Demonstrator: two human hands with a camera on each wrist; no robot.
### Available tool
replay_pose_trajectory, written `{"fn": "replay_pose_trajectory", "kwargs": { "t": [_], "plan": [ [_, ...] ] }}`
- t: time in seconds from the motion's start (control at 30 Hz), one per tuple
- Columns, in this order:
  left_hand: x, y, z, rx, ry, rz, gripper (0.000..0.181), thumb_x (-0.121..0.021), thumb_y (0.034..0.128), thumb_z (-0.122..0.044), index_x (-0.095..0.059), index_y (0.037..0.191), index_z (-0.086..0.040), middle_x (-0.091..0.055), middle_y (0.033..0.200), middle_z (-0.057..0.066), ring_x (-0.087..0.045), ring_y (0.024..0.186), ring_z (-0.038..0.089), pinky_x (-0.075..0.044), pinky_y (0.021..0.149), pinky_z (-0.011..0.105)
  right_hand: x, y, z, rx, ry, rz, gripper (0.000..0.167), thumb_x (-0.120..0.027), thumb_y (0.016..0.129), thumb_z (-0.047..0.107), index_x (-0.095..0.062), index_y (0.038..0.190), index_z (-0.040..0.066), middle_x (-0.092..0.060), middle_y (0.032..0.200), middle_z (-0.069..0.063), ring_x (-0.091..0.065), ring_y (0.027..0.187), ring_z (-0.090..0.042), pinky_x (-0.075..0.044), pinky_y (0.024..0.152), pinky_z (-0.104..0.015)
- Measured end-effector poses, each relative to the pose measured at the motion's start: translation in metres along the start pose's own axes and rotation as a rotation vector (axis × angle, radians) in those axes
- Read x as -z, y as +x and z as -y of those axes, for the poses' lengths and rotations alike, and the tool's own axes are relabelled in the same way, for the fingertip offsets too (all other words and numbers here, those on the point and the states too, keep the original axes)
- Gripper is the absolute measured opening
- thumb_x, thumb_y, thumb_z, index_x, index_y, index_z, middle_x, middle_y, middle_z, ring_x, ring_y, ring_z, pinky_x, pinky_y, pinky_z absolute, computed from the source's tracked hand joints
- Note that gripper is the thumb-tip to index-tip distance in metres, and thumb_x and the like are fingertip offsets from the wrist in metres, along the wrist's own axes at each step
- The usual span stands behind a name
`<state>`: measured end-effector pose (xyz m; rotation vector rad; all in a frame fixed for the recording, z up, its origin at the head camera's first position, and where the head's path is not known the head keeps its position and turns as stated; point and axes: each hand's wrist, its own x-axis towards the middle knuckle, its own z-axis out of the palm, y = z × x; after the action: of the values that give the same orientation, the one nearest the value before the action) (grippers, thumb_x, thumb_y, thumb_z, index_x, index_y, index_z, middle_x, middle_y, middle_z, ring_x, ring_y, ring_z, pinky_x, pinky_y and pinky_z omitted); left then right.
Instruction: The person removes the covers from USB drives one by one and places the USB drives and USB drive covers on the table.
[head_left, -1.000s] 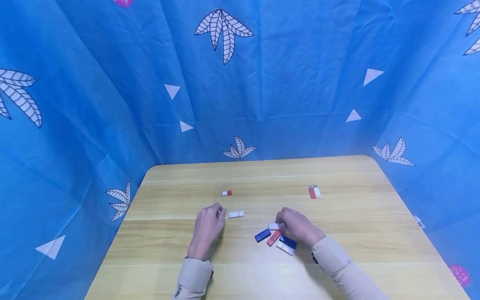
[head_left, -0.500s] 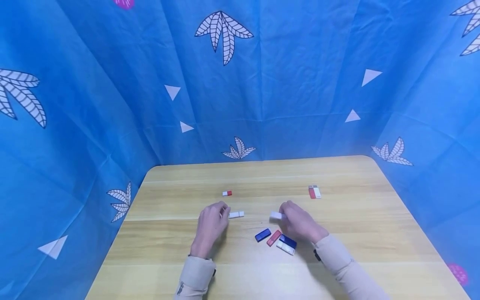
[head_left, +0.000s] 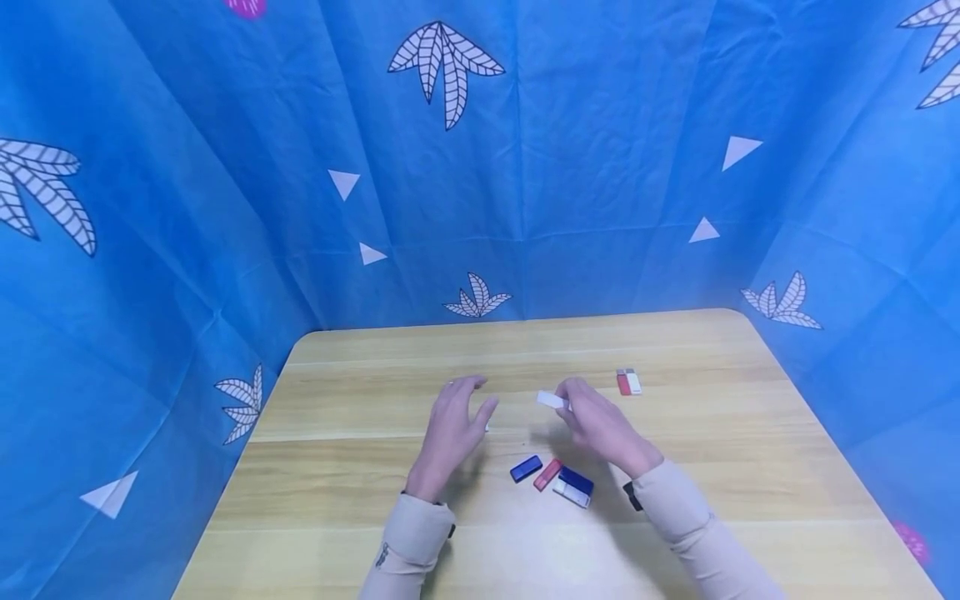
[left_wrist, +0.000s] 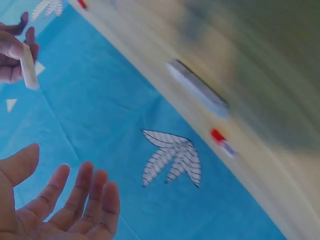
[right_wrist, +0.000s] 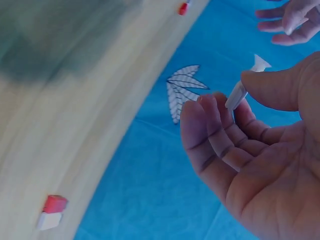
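Note:
In the head view, my right hand (head_left: 600,425) holds a white USB stick (head_left: 551,401) above the table. The right wrist view shows that USB stick (right_wrist: 236,95) pinched between thumb and fingers. My left hand (head_left: 453,433) hovers to its left with fingers spread, holding nothing; its empty palm (left_wrist: 65,220) shows in the left wrist view. Another whitish stick (left_wrist: 199,90) lies on the table, mostly hidden by the left hand in the head view. Nearer me are a blue stick (head_left: 526,468), a red stick (head_left: 547,475), and a blue one (head_left: 576,480) against a white one (head_left: 572,495).
At the back right of the wooden table (head_left: 337,492) lies a red and white pair (head_left: 628,382) with grey ends. A small red-and-white piece (left_wrist: 222,142) lies farther back on the left. Blue patterned cloth (head_left: 570,167) hangs behind and beside the table.
My right hand has raised the white USB stick off the group and carried it away from me. My left hand has moved right and forward, its fingers spreading beside the other whitish stick.

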<state>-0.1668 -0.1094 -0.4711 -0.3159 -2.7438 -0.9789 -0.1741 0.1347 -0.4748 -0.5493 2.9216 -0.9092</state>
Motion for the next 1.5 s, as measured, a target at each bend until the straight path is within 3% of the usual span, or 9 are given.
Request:
{"fn": "replay_pose_trajectory", "kwargs": {
  "t": [0.17,0.37,0.53,0.7,0.83,1.0,1.23,1.37,1.5],
  "plan": [
    [-0.004,0.005,-0.018,-0.021,-0.108,0.077,0.040,-0.061,0.1014,-0.036,-0.063,0.132,-0.011,-0.070,0.126,0.009,-0.064,0.120,0.027,-0.052,0.105,0.050,0.006,-0.003,0.010,0.002,0.014,-0.025,0.016,-0.063,0.098,0.007,-0.056,0.113,0.005,-0.056,0.093,-0.005,-0.049,0.069,-0.011,-0.043,0.053,-0.021],
    [-0.006,0.011,-0.033,-0.047,-0.215,0.165,0.043,-0.059,0.1022,-0.040,-0.062,0.133,-0.009,-0.075,0.112,0.007,-0.069,0.104,0.022,-0.058,0.094,0.046,0.012,-0.005,0.023,0.092,-0.006,-0.113,0.017,-0.065,0.096,0.006,-0.058,0.112,0.003,-0.059,0.094,-0.006,-0.048,0.070,-0.010,-0.042,0.054,-0.020],
    [-0.007,0.013,-0.039,-0.043,-0.287,0.213,0.039,-0.065,0.0993,-0.035,-0.065,0.131,-0.012,-0.076,0.106,0.006,-0.070,0.092,0.017,-0.061,0.083,0.032,0.013,-0.009,0.031,0.169,0.004,-0.150,0.019,-0.068,0.095,0.005,-0.057,0.111,0.003,-0.058,0.096,-0.005,-0.048,0.072,-0.010,-0.044,0.057,-0.017],
    [-0.007,0.013,-0.041,-0.053,-0.330,0.232,0.022,-0.070,0.0964,-0.029,-0.074,0.114,-0.017,-0.076,0.099,0.001,-0.068,0.085,0.012,-0.056,0.075,0.022,0.012,-0.012,0.032,0.264,0.024,-0.212,0.017,-0.069,0.094,0.005,-0.057,0.106,0.006,-0.058,0.094,-0.002,-0.052,0.074,-0.010,-0.048,0.061,-0.018],
    [-0.005,0.013,-0.042,-0.107,-0.311,0.220,0.015,-0.071,0.0960,-0.026,-0.076,0.107,-0.017,-0.077,0.101,-0.001,-0.069,0.088,0.011,-0.059,0.080,0.027,0.013,-0.013,0.031,0.316,0.014,-0.256,0.013,-0.071,0.094,0.009,-0.060,0.101,0.009,-0.060,0.092,0.001,-0.055,0.075,-0.009,-0.051,0.063,-0.019],
    [-0.005,0.011,-0.042,-0.215,-0.281,0.143,0.012,-0.075,0.0925,-0.022,-0.080,0.101,-0.014,-0.079,0.097,0.001,-0.071,0.086,0.012,-0.062,0.080,0.033,0.017,-0.014,0.029,0.332,0.010,-0.260,0.009,-0.073,0.093,0.012,-0.065,0.096,0.014,-0.065,0.092,0.004,-0.057,0.077,-0.007,-0.051,0.065,-0.020],
    [-0.007,0.011,-0.043,-0.363,-0.278,0.029,0.010,-0.079,0.0890,-0.019,-0.082,0.094,-0.011,-0.080,0.088,0.003,-0.069,0.075,0.009,-0.056,0.070,0.019,0.023,-0.016,0.028,0.360,0.024,-0.266,0.008,-0.074,0.092,0.011,-0.067,0.092,0.014,-0.066,0.087,0.004,-0.057,0.072,-0.007,-0.049,0.063,-0.019],
    [-0.009,0.012,-0.042,-0.414,-0.279,0.012,0.008,-0.080,0.0880,-0.017,-0.082,0.092,-0.011,-0.080,0.085,0.003,-0.069,0.072,0.009,-0.058,0.067,0.022,0.026,-0.017,0.026,0.364,0.030,-0.243,0.008,-0.074,0.092,0.011,-0.067,0.090,0.015,-0.063,0.085,0.005,-0.055,0.072,-0.006,-0.049,0.063,-0.019],
    [-0.010,0.012,-0.042,-0.425,-0.279,0.026,0.008,-0.079,0.0886,-0.017,-0.082,0.093,-0.011,-0.080,0.084,0.002,-0.069,0.072,0.009,-0.059,0.067,0.023,0.028,-0.018,0.025,0.367,0.042,-0.226,0.009,-0.075,0.090,0.010,-0.068,0.089,0.016,-0.062,0.083,0.006,-0.054,0.072,-0.005,-0.049,0.063,-0.018]
  ]
}}
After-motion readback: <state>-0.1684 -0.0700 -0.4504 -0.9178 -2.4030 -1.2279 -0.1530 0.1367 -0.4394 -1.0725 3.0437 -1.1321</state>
